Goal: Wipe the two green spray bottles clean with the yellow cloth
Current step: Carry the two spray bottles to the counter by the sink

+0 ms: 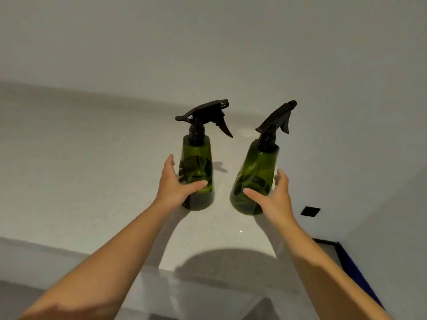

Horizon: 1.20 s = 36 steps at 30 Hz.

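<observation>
Two green translucent spray bottles with black trigger heads are on a white countertop [92, 169]. The left bottle [198, 153] stands upright. My left hand [172, 190] wraps its lower part, thumb across the front and fingers round the left side. The right bottle [261, 165] leans to the right. My right hand [275, 199] holds its lower part, thumb on the front and fingers on the right side. No yellow cloth is in view.
A plain white wall rises behind the counter. A small black square [310, 211] lies on the counter to the right of the bottles. A dark blue-edged object [351, 269] sits at the lower right. The counter's front edge runs below my forearms.
</observation>
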Motion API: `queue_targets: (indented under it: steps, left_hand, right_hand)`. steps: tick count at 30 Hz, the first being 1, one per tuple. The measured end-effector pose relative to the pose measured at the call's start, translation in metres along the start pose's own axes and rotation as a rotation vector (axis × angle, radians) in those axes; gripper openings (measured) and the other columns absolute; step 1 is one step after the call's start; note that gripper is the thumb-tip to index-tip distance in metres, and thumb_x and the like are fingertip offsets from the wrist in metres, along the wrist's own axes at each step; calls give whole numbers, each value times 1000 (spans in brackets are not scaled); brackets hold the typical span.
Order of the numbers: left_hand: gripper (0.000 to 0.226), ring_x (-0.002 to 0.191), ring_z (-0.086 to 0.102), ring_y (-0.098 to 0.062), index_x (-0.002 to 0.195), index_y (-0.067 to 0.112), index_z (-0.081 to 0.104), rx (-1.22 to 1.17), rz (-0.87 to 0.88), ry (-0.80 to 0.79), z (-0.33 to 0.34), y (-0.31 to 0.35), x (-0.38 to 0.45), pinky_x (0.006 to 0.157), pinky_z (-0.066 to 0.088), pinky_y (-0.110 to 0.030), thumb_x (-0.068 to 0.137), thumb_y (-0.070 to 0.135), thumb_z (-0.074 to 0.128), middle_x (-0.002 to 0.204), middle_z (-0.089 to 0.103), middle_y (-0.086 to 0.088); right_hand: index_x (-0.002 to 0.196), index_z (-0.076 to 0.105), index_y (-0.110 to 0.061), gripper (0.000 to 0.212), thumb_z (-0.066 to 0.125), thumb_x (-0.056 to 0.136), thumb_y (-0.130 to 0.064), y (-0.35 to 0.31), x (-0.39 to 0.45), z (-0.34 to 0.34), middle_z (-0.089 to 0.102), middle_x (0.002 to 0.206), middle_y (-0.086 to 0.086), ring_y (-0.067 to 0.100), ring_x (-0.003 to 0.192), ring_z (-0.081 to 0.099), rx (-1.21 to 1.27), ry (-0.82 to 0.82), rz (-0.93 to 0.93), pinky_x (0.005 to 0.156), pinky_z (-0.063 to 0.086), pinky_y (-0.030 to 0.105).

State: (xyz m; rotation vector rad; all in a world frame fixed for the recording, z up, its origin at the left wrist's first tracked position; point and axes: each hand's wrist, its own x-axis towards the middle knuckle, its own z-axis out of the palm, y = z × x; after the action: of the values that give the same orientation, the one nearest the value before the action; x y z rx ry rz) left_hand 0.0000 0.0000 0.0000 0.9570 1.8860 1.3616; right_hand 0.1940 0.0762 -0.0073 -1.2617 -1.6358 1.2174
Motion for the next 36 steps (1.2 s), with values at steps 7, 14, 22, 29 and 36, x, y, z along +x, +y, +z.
queue_targets:
  steps: [7, 14, 22, 29, 36]
  left_hand:
    - [88, 116, 43, -15, 132, 19, 29, -79, 162, 59, 18, -11, 33, 92, 41, -28, 59, 10, 78, 124, 44, 4]
    - [69, 103, 47, -13, 115, 21, 39, -42, 191, 162, 30, -11, 38, 78, 39, -17, 60, 9, 78, 109, 49, 5]
    - [56, 103, 52, -19, 110, 20, 42, -110, 106, 198, 8, -7, 26, 87, 46, -36, 65, 13, 75, 109, 53, 0]
    - [66, 99, 58, -23, 110, 15, 48, -207, 56, 309, -80, -15, -9, 82, 51, -39, 50, 27, 72, 107, 60, -6]
    - [66, 99, 59, -25, 109, 13, 48, -296, 26, 511, -211, -50, -52, 79, 52, -38, 49, 25, 71, 106, 60, -8]
  right_hand:
    - [133, 15, -36, 99, 79, 61, -11, 22, 32, 8, 39, 130, -7, 11, 113, 46, 134, -78, -123, 84, 44, 18]
    - [128, 26, -20, 85, 78, 62, -11, 23, 42, 17, 47, 108, -7, 18, 104, 51, 76, 9, -169, 86, 49, 31]
    - [119, 34, -28, 73, 78, 63, -15, 0, 34, 28, 53, 100, -12, 11, 95, 56, 118, -57, -143, 72, 52, 21]
    - [112, 38, -25, 63, 75, 65, -6, -40, 8, 83, 54, 94, -14, -2, 81, 59, 205, -207, -213, 61, 51, 8]
    - [115, 40, -25, 65, 77, 64, -10, -87, -32, 215, 56, 98, -13, -1, 86, 59, 197, -459, -297, 63, 52, 11]
